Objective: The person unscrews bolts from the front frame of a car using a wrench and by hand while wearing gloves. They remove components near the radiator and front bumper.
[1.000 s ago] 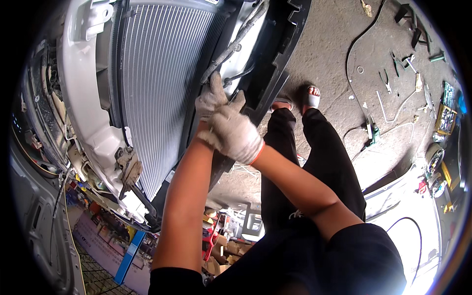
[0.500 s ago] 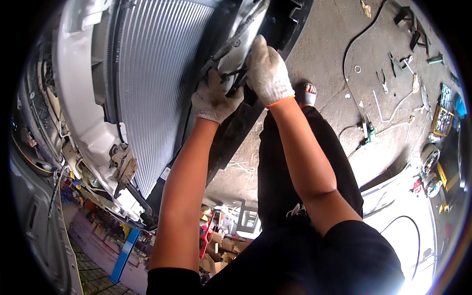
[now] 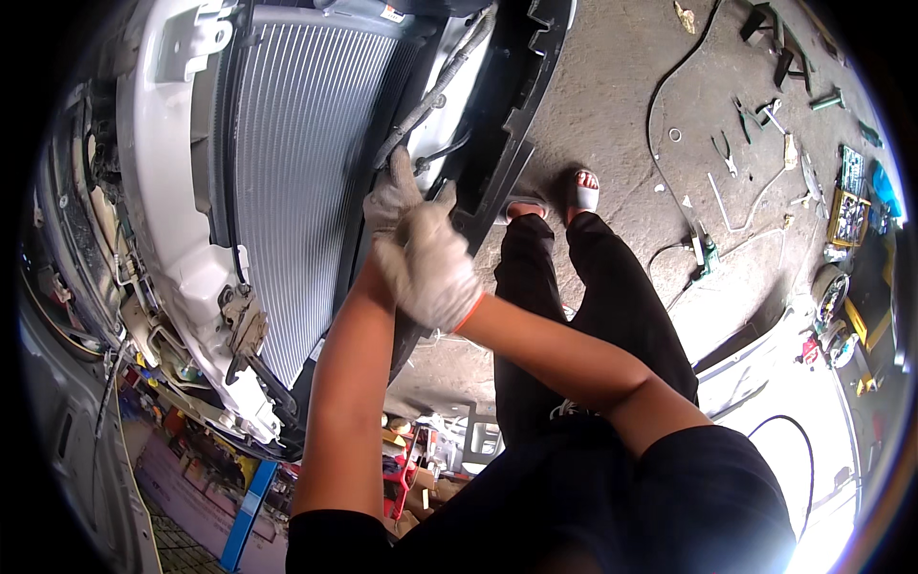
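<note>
A sleeved wiring harness (image 3: 442, 94) runs down the light metal strip between the finned radiator (image 3: 296, 182) and a long black plastic trim piece (image 3: 521, 105). My left hand (image 3: 385, 203), in a whitish knit glove, is at the harness's lower end with one finger stretched along it. Its other fingers are mostly hidden by my right hand (image 3: 430, 268), gloved alike, which crosses over the left hand and wrist. The right hand's fingers are loosely apart, slightly blurred, with nothing visible in them. Just above the hands, a thin black cable (image 3: 448, 148) curves across the metal strip.
The white car body frame (image 3: 158, 172) borders the radiator on the left. Pliers (image 3: 725, 153), a hammer (image 3: 771, 113) and a black cord (image 3: 655, 100) lie on the concrete floor at right. A white panel (image 3: 813, 430) lies at lower right, and a blue post (image 3: 247, 517) stands at lower left.
My right hand has left the black trim and moved down and left, over my left hand. The left hand has shifted slightly up. Both feet now show beside the trim.
</note>
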Tool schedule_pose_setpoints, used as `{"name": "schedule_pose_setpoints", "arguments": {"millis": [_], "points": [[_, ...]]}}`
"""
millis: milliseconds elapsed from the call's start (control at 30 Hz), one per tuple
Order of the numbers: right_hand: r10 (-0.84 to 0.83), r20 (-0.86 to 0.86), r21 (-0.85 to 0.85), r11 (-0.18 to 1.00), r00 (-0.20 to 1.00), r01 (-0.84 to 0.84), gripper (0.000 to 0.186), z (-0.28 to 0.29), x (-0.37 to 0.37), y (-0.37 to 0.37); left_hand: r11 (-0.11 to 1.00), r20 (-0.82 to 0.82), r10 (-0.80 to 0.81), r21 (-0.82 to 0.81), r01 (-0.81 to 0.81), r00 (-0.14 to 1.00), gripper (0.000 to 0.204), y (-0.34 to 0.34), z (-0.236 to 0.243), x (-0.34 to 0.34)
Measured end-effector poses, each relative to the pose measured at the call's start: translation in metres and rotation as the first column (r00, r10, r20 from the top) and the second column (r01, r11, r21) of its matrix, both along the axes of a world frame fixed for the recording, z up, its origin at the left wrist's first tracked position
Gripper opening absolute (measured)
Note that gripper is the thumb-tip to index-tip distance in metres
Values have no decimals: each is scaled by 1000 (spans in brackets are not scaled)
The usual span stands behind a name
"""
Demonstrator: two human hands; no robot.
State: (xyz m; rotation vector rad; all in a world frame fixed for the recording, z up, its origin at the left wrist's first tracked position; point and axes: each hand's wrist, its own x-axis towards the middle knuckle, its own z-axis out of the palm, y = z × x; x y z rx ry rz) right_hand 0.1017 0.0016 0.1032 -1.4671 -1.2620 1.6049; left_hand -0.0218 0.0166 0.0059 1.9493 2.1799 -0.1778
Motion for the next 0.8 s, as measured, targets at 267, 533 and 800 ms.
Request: {"name": "schedule_pose_setpoints", "arguments": {"millis": [267,533,800], "points": [[186,-56,260,951,981,-166,34,-23,-1,-21,985,67,52,-167,-41,996,94,15,14,-1],[355,30,626,722,934,-294,29,-48,31,-8,999,148,40,-33,-36,988,100,8,-1,-8],[351,5,620,734,936,-278,29,-49,43,-13,1000,142,21,3,-21,990,100,7,3,-5]]}}
